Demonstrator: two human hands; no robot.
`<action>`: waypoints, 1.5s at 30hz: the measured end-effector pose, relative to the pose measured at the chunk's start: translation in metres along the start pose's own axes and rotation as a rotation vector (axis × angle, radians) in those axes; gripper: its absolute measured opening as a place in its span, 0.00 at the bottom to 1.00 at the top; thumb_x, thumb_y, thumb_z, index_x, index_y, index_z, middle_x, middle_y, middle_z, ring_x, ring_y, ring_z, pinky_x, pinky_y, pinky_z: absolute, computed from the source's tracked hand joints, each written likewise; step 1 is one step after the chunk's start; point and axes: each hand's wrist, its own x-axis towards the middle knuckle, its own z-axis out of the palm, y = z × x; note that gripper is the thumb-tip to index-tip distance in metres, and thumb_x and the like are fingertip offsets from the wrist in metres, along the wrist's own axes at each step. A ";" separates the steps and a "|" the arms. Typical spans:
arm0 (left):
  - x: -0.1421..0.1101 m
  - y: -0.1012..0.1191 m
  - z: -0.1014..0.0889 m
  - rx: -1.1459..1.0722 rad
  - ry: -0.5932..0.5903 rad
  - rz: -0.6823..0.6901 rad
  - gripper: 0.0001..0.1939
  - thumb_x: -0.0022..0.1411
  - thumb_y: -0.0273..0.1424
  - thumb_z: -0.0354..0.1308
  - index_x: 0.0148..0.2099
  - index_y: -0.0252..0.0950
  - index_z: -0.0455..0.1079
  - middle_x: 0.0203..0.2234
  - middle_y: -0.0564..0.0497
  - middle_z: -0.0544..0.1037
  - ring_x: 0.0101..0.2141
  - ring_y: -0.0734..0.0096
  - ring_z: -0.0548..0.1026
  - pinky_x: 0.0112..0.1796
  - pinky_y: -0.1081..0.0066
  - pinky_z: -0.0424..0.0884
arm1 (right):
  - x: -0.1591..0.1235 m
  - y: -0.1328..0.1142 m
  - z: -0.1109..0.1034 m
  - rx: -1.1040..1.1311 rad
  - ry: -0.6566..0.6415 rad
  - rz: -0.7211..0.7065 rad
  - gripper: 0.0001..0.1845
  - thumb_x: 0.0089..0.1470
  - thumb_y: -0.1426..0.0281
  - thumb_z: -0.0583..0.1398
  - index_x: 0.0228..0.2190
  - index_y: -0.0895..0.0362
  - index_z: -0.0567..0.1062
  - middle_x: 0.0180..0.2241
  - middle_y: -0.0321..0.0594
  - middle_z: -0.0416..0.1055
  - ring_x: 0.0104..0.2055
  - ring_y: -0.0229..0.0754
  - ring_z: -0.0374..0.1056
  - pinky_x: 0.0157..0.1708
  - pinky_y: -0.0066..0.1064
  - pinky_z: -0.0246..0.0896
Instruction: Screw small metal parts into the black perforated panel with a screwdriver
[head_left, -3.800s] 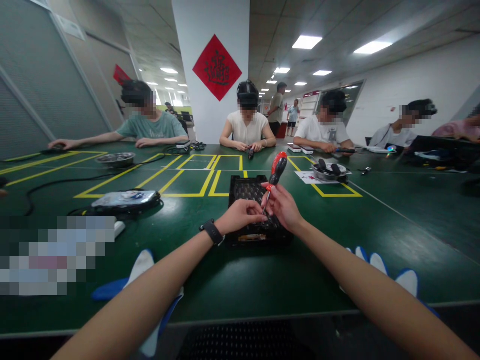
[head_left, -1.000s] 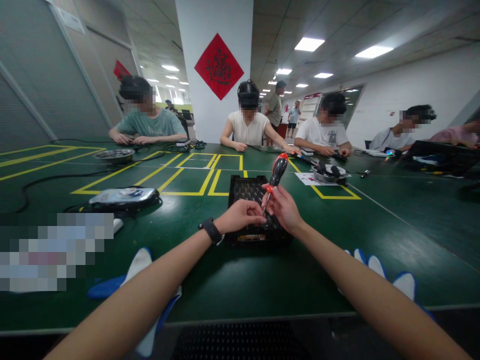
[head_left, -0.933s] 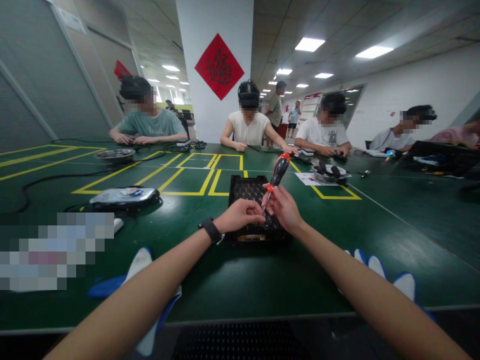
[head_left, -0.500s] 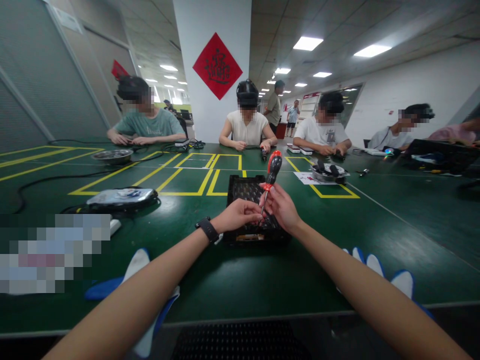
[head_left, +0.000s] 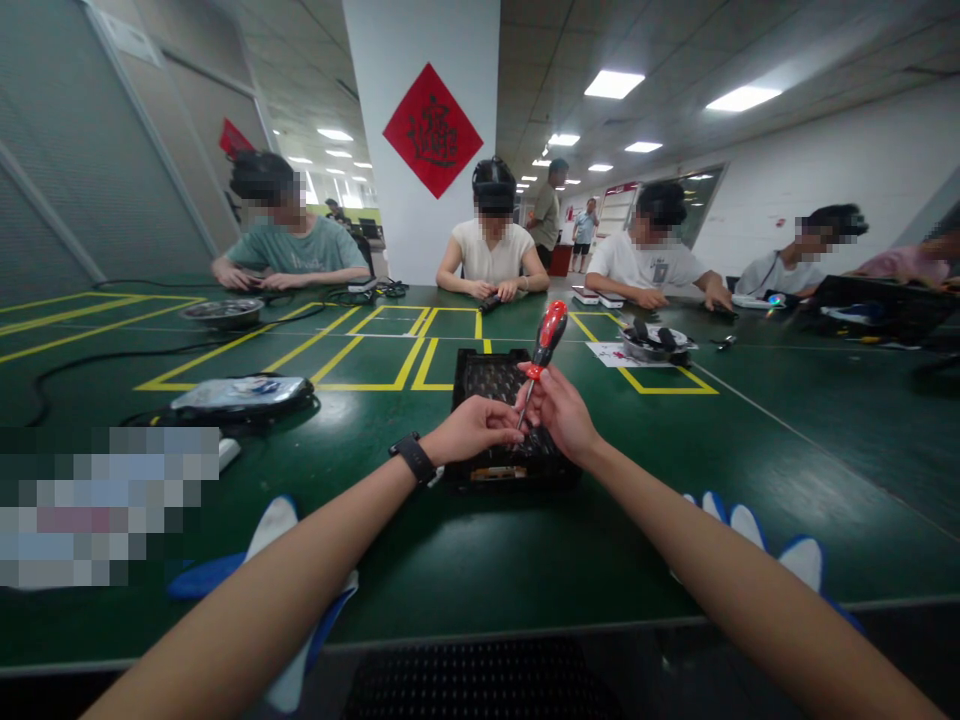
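Observation:
A screwdriver (head_left: pixel 547 335) with a red and black handle stands tilted, handle up and leaning right, above the black box. My right hand (head_left: pixel 562 412) is closed around its upper shaft and red collar. Close to the lower end of the shaft, my left hand (head_left: pixel 480 428) is pinched shut; what lies between its fingertips is too small to make out. Both hands are over the open black plastic box (head_left: pixel 466 375), which has a patterned dark inside and a light label on its near side. The hands hide part of the box.
Blue and white gloves lie at left (head_left: pixel 274 530) and right (head_left: pixel 750 525), partly under my forearms. A clear-wrapped packet (head_left: pixel 240 393), a metal bowl (head_left: pixel 221 314) and a dish with black parts (head_left: pixel 656 345) stand farther off. Several people sit across the green table (head_left: pixel 390 560).
The screwdriver's handle turns a little between frames, its red side now facing me more. My hands keep their places. Across the table, a co-worker's outstretched arm has drawn back.

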 end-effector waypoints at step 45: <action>-0.001 0.002 0.000 0.010 -0.027 0.060 0.13 0.53 0.34 0.58 0.36 0.27 0.70 0.28 0.47 0.75 0.29 0.75 0.71 0.34 0.74 0.66 | -0.002 -0.003 0.002 -0.024 -0.010 -0.002 0.17 0.56 0.60 0.49 0.45 0.54 0.63 0.25 0.34 0.67 0.17 0.29 0.55 0.17 0.23 0.53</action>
